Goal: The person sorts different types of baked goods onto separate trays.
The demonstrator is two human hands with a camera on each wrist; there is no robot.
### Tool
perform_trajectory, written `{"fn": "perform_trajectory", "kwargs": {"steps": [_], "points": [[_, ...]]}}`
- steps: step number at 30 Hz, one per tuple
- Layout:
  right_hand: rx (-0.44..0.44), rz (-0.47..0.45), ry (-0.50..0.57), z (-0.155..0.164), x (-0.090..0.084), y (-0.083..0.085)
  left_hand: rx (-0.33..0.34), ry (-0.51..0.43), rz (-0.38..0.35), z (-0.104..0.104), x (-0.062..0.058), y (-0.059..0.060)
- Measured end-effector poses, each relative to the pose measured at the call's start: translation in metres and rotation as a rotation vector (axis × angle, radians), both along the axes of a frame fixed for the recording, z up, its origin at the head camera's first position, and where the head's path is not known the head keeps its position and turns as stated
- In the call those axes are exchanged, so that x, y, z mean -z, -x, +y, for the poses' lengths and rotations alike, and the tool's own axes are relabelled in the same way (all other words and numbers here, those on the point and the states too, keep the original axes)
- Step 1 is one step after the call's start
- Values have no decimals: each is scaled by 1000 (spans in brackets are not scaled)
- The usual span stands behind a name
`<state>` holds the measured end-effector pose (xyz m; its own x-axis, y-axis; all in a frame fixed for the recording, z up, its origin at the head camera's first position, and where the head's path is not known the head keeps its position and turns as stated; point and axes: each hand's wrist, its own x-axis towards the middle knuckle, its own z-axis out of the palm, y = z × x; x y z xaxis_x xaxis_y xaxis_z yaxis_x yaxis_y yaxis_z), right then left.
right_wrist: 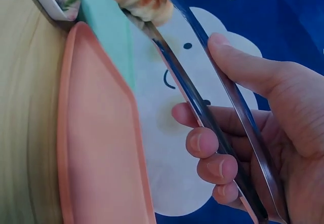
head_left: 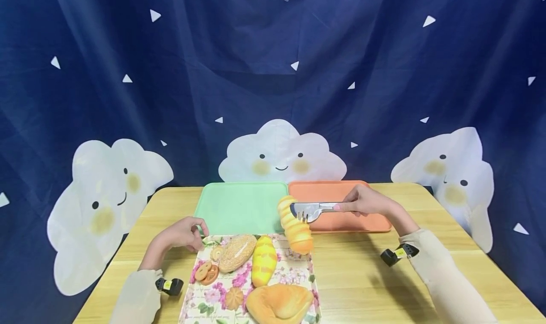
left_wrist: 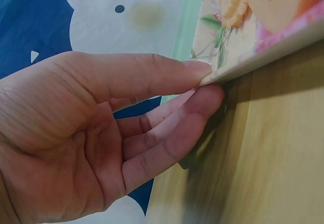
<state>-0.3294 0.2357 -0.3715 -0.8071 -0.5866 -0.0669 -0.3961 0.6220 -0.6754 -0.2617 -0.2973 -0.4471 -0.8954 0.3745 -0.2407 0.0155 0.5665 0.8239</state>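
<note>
In the head view, my right hand [head_left: 368, 202] holds metal food tongs [head_left: 321, 207] with fork-like tines on one arm. The tongs grip a spiral bread roll [head_left: 298, 231], which hangs above the far right corner of a flower-printed tray [head_left: 213, 293]. In the right wrist view, the thumb lies along one arm of the tongs and the other fingers curl round the other. My left hand [head_left: 183, 233] pinches the flower-printed tray's far left corner; the left wrist view has its thumb [left_wrist: 195, 74] on top and fingers beneath the edge.
On the flower-printed tray lie a sesame bun [head_left: 238, 253], a yellow bread [head_left: 264, 261], a folded golden bread [head_left: 279, 305] and several small cookies [head_left: 233, 298]. Behind it, a green tray [head_left: 243, 208] and an orange tray [head_left: 326, 191] stand side by side on the wooden table [head_left: 354, 286].
</note>
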Motion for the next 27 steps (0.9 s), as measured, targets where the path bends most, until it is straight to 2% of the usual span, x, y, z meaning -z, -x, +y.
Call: {"fn": "perform_trajectory", "kwargs": {"steps": [15, 21, 27], "points": [[197, 9, -64, 10, -18, 25, -16, 9, 0, 0, 0, -5], [210, 6, -77, 14, -23, 39, -9, 3, -3, 0, 0, -4], [251, 6, -106, 14, -19, 52, -3, -10, 9, 0, 2, -3]]}}
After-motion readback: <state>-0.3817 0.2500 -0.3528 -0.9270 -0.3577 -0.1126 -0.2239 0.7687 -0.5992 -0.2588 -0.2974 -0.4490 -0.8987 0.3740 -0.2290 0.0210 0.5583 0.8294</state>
